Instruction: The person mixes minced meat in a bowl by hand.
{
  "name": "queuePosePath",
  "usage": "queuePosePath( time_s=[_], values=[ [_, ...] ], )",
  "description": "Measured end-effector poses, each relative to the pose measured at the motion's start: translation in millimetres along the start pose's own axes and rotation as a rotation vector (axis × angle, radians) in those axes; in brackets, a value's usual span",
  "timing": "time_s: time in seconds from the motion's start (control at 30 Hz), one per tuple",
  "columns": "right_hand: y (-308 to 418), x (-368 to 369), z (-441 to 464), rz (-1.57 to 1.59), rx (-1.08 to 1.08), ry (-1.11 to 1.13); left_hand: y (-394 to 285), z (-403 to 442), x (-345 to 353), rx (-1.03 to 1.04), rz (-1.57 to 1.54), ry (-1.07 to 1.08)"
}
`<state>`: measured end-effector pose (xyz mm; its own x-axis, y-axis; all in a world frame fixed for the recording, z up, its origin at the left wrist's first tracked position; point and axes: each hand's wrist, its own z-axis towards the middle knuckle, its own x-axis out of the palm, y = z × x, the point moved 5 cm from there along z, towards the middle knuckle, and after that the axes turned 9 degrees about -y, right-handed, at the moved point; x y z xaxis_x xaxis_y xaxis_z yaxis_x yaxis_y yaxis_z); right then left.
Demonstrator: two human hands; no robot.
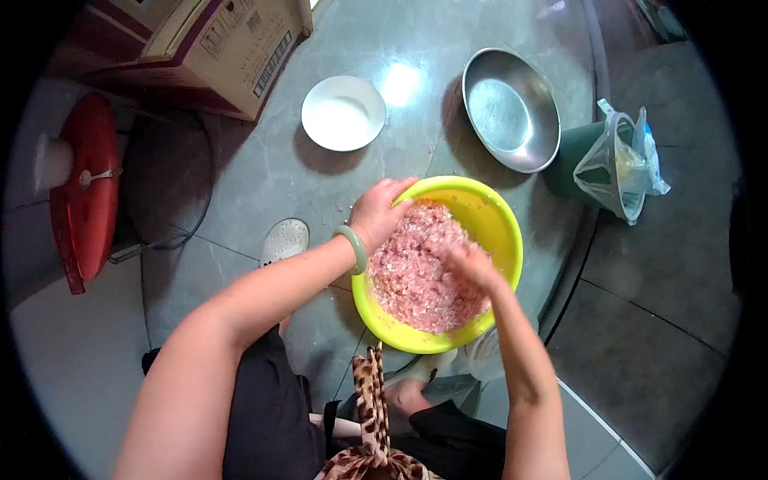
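Note:
A yellow-green basin holds a large heap of pink minced meat. My left hand, with a pale green bangle on the wrist, grips the basin's upper left rim. Over the right part of the meat is my right hand; its fingers are smeared by motion and partly lost against the meat, so their shape cannot be made out.
Beyond the basin, a white bowl and a metal basin rest on the tiled floor. A green bin with a plastic liner stands right. Cardboard boxes are upper left, a red stool far left.

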<state>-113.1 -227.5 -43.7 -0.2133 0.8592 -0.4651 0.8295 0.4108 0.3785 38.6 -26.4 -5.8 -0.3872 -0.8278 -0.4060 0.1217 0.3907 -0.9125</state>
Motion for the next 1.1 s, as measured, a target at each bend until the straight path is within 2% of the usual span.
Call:
queuePosePath(
  time_s=[0.03,0.07,0.1,0.13,0.2,0.23,0.3,0.37,0.4,0.47,0.53,0.57,0.63,0.67,0.73,0.77,0.8,0.87,0.9,0.93,1.0,1.03,1.1],
  values=[
    [0.9,19.0,-13.2,-0.011,-0.083,-0.068,2.4,-0.6,1.7,-0.017,-0.019,0.01],
    [12.7,36.8,-33.8,-0.164,-0.24,-0.158,2.9,-0.1,1.3,-0.017,-0.022,0.006],
    [24.4,54.6,-55.6,-0.328,-0.382,-0.273,3.5,-0.5,1.8,-0.021,-0.015,0.013],
    [50.2,69.5,-83.3,-0.639,-0.591,-0.408,3.7,-0.6,2.6,-0.025,-0.008,0.023],
    [61.1,99.8,-91.5,-0.582,-0.549,-0.377,0.2,-1.3,1.0,-0.03,0.004,0.026],
    [63.4,115.5,-81.4,-0.649,-0.768,-0.374,0.0,-1.5,0.4,-0.037,0.019,0.027],
    [67.2,109.5,-58.1,-0.671,-0.848,-0.343,2.4,-1.2,1.5,-0.04,0.009,0.032],
    [82.4,83.1,-28.6,-0.758,-0.757,-0.23,3.2,-1.2,1.4,-0.036,0.002,0.02],
    [74.9,61.5,-15.2,-0.817,-0.586,-0.154,4.1,-1.3,2.3,-0.04,0.002,0.022],
    [63.0,20.6,-24.5,-0.756,-0.892,-0.758,2.4,-0.1,0.2,0.021,0.024,0.021],
    [5.5,11.5,-8.5,-0.841,-0.106,-0.171,2.5,-0.2,1.4,0.022,0.026,0.017],
    [-5.8,16.9,-16.2,-0.814,-0.088,-0.117,3.9,0.0,1.6,0.015,0.032,0.016],
    [-15.0,41.0,-52.4,-0.804,-0.288,-0.209,5.8,-1.7,1.7,0.015,0.018,-0.002],
    [-6.1,57.8,-75.2,-0.814,-0.506,-0.364,5.3,-1.7,2.0,0.019,0.0,-0.02],
    [15.5,93.1,-95.9,-0.926,-0.775,-0.474,0.9,-1.6,1.3,0.021,0.015,-0.007],
    [27.2,100.1,-90.5,-0.924,-0.782,-0.477,-0.3,-0.8,-0.1,0.019,0.034,0.005],
    [49.7,105.1,-86.9,-0.813,-0.938,-0.439,-0.7,-0.8,-1.5,0.018,0.041,0.003],
    [76.7,94.1,-58.2,-0.624,-1.105,-0.443,-0.4,-0.6,0.0,0.008,0.038,0.018],
    [81.4,79.8,-36.9,-0.557,-1.119,-0.475,3.2,-2.5,2.4,-0.001,0.039,0.025],
    [83.8,56.5,-25.8,-0.746,-1.11,-0.579,5.9,-3.1,3.7,0.027,0.006,0.006],
    [78.8,11.4,-30.9,-0.757,-0.936,-0.565,5.4,-1.3,-0.2,0.061,-0.023,-0.027],
    [62.2,2.6,-33.9,-0.756,-0.902,-0.617,3.3,-1.3,-0.4,0.023,0.005,0.001],
    [16.6,9.5,-38.5,-0.736,-0.68,-0.596,1.8,0.5,0.6,-0.006,0.027,0.028]
  ],
)
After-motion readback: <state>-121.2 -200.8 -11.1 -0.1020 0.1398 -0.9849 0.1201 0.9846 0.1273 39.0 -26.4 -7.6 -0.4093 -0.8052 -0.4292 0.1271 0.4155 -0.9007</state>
